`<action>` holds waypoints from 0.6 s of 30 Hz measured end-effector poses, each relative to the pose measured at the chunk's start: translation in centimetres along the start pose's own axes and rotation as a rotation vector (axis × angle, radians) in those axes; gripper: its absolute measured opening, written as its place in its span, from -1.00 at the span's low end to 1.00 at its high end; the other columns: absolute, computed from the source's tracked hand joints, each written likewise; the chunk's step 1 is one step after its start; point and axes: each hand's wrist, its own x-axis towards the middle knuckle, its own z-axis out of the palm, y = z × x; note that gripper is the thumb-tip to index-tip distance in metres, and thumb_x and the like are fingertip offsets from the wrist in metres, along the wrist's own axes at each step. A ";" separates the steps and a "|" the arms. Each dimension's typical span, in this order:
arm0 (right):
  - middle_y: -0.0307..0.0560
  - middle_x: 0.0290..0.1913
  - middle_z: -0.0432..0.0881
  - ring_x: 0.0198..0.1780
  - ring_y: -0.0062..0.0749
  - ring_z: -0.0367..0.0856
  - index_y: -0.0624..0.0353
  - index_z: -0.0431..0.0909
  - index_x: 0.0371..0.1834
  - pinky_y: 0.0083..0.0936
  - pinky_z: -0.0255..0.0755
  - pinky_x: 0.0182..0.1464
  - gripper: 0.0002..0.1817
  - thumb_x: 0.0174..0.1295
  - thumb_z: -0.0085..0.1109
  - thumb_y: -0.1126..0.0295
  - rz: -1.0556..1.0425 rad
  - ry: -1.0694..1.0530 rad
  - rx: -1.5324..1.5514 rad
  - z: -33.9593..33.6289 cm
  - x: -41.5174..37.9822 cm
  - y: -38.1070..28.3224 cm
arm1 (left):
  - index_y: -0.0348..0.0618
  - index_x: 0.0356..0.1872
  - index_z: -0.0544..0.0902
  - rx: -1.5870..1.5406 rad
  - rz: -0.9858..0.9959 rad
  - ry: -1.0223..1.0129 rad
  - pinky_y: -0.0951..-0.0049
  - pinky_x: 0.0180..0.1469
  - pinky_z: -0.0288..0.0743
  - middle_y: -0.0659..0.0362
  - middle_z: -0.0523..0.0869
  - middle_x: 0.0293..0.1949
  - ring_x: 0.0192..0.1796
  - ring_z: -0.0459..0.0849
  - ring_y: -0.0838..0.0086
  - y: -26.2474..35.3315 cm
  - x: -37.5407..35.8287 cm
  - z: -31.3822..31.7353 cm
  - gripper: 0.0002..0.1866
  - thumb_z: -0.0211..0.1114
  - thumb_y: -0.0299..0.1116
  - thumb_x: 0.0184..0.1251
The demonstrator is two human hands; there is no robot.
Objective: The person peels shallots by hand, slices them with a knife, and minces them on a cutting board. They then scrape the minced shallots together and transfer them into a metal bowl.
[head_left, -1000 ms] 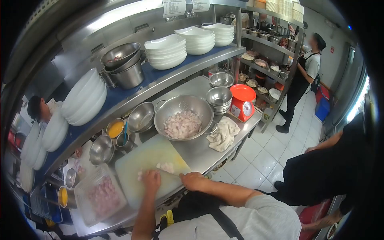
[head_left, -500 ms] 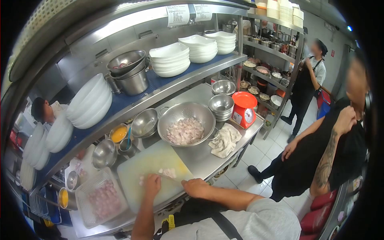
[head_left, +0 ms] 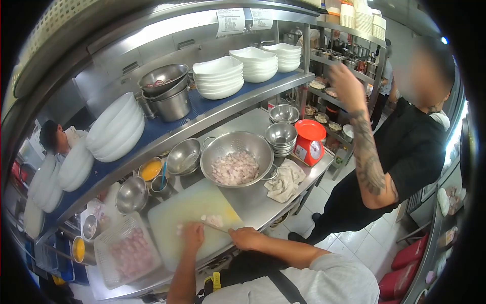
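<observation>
Head view: a long stainless-steel worktable (head_left: 255, 200) is seen from above, with a pale rectangular plastic cutting board (head_left: 185, 210) laid near its front edge. Behind the board, a large perforated steel colander (head_left: 236, 158) is filled with diced pale-pink meat. To the board's left, a clear rectangular plastic tub (head_left: 129, 251) is loaded with pinker diced pieces. A crumpled white cloth (head_left: 284, 181) is draped just right of the colander, touching a round red kitchen scale (head_left: 309, 136). A stack of empty steel bowls (head_left: 281, 137) is placed behind the cloth. A small steel bowl of orange-yellow liquid (head_left: 150, 169) is set beside an empty steel mixing bowl (head_left: 184, 156).

On the board, the left hand (head_left: 192, 234) is pressed down with fingers curled over a small heap of cut meat pieces (head_left: 212, 220). The right hand (head_left: 245, 237) is clenched around the handle of a thin-bladed knife (head_left: 215, 227), its blade laid against the heap. A person's tattooed forearm (head_left: 365, 152) is raised at the right.
</observation>
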 end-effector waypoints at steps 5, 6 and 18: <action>0.36 -0.05 0.75 0.07 0.30 0.74 0.30 0.43 0.17 0.11 0.59 0.10 -0.67 0.45 0.01 0.35 0.035 -0.057 0.019 -1.3 -0.5 -0.8 | -0.10 -0.25 0.77 -0.044 -0.112 -0.058 0.00 -0.05 0.53 -0.07 0.73 -0.26 -0.13 0.69 -0.06 0.8 0.1 -0.6 -0.85 0.26 -0.35 0.33; 0.35 -0.05 0.75 0.07 0.29 0.74 0.30 0.44 0.17 0.11 0.59 0.10 -0.67 0.44 0.02 0.36 0.035 -0.042 0.024 -0.7 0.3 -0.6 | -0.10 -0.25 0.76 -0.046 -0.123 -0.070 -0.01 -0.05 0.52 -0.06 0.73 -0.26 -0.13 0.69 -0.06 1.0 -0.2 -0.6 -0.86 0.26 -0.35 0.33; 0.34 -0.04 0.75 0.06 0.24 0.76 0.28 0.44 0.21 0.08 0.60 0.07 -0.65 0.43 0.02 0.38 0.049 -0.073 0.031 -1.1 -0.4 -0.9 | -0.19 -0.30 0.74 0.000 0.068 0.075 0.31 -0.34 0.55 0.04 0.69 -0.36 -0.39 0.66 0.24 0.5 0.1 -0.7 -0.93 0.36 -0.56 0.21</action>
